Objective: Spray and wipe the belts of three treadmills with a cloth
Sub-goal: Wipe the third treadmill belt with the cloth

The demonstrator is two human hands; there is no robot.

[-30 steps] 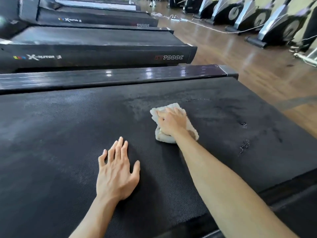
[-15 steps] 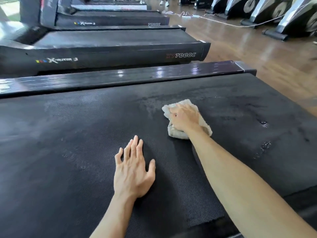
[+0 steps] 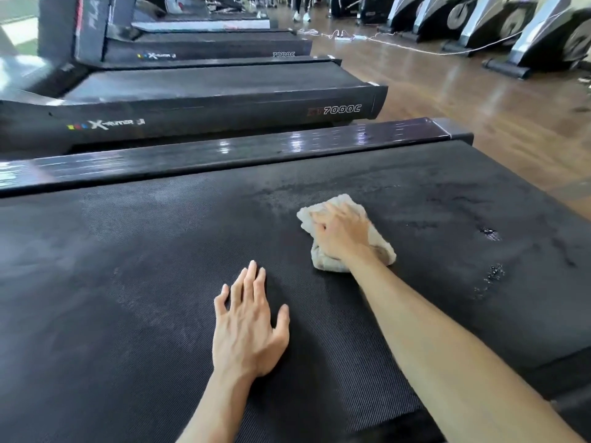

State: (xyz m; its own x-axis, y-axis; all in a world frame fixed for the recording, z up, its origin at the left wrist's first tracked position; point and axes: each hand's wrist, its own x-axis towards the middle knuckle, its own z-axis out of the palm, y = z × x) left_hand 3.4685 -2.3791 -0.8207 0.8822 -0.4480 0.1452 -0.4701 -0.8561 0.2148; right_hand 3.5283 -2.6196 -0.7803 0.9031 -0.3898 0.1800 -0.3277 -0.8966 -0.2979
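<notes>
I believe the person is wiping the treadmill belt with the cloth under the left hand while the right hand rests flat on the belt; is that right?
Not quite: the hands are swapped. In the head view, the right hand presses the cloth on the treadmill belt, while the left hand rests flat on the belt.

- Glossy wood floor (image 3: pixel 479 100), light reflecting off it
- Row of upright machines (image 3: pixel 543 36) along far right, dark bases
- White cable (image 3: pixel 415 46) and power strip (image 3: pixel 343 36) on floor in front of them
- Someone's feet in white shoes (image 3: pixel 301 16) at far end
- Bright patch (image 3: pixel 17 27) top left, blurred
</notes>
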